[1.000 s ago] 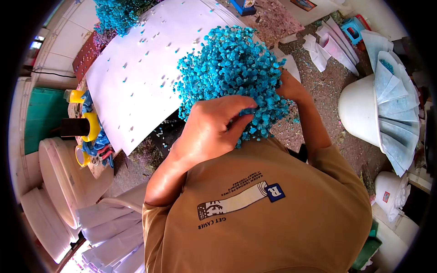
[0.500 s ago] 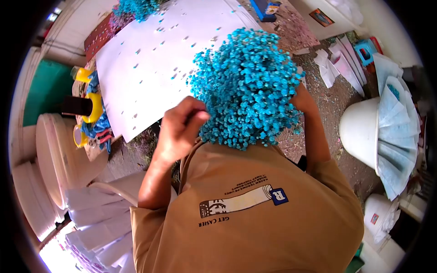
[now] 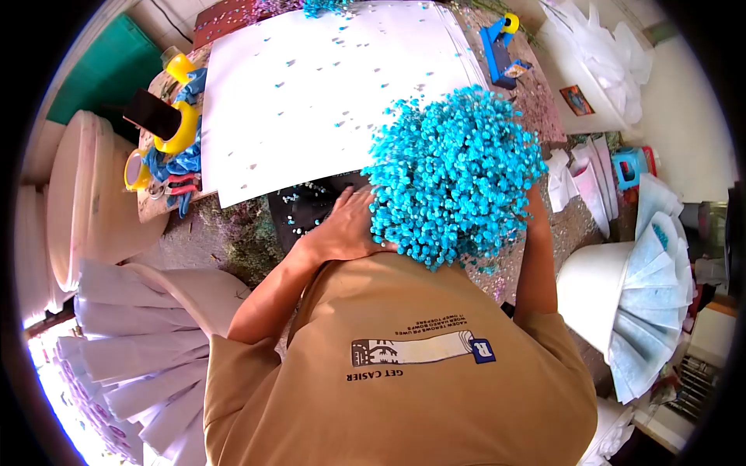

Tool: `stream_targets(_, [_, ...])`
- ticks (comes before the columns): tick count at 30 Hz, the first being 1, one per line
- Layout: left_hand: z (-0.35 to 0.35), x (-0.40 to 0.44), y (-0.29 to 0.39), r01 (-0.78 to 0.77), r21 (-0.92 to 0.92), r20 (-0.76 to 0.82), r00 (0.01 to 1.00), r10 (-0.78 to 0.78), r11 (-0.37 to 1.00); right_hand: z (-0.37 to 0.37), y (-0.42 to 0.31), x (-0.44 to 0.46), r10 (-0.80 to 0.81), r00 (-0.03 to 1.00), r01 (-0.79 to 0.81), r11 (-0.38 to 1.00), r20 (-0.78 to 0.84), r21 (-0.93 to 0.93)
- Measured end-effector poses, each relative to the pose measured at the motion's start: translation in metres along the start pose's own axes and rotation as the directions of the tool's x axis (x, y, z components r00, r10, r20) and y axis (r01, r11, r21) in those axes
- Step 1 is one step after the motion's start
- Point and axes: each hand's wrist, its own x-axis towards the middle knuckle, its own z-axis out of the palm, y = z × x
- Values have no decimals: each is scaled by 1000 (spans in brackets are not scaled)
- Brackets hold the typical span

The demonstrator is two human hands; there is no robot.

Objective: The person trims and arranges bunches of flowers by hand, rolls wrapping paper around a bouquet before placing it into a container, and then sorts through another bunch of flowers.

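A large bunch of small blue flowers (image 3: 454, 182) is held upright in front of the brown shirt (image 3: 420, 311). My left hand (image 3: 350, 225) lies at the bunch's left lower side, its fingers stretched out and partly apart. The bunch hides most of my right hand (image 3: 536, 203), with the fingers out of sight; it supports the bunch from behind, on the right. A white sheet (image 3: 311, 101), dotted with loose blue blossoms, lies on the table beyond.
Yellow tape rolls (image 3: 180, 128), a black object (image 3: 152, 115) and red-handled cutters (image 3: 183, 185) sit at the table's left edge. A blue tape dispenser (image 3: 497, 54) stands at the back right. Paper-lined buckets stand left (image 3: 190, 291) and right (image 3: 594, 287).
My left hand has left the top of the bunch, moved clear of it, then come to its lower left side with fingers extended. The bunch now appears lower and further right; the view has shifted.
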Motion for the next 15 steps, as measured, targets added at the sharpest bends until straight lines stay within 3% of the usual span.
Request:
stream_targets(2, [13, 12, 3, -151, -248, -81, 988, 135, 957, -8, -18, 3, 0, 1000, -1, 996, -14, -87])
stream_targets(3, [12, 15, 19, -253, -333, -197, 961, 195, 908, -14, -27, 5, 17, 1000, -18, 996, -9, -92])
stream_targets(6, [29, 48, 40, -221, -846, -117, 965, 237, 485, -43, -56, 15, 66, 998, -65, 991, 6, -117])
stream_targets(8, [-3, 52, 81, -358, -734, -273, 934, 232, 577, -72, -86, 29, 84, 996, -83, 985, 2, -155])
stream_targets(10, [-35, 52, 105, -354, -695, -299, 934, 197, 626, -103, -123, 51, 67, 998, -70, 976, -22, -207])
stream_targets(13, [-87, 51, 123, -301, -803, -246, 954, 174, 515, -138, -190, 94, -38, 998, 19, 953, -57, -301])
stream_targets(14, [-103, 50, 120, -392, -732, -343, 919, 195, 557, -144, -214, 111, -92, 994, 67, 940, -59, -334])
stream_targets(15, [-129, 39, 121, -363, -665, -351, 923, 155, 652, -147, -237, 128, -156, 986, 124, 923, -57, -365])
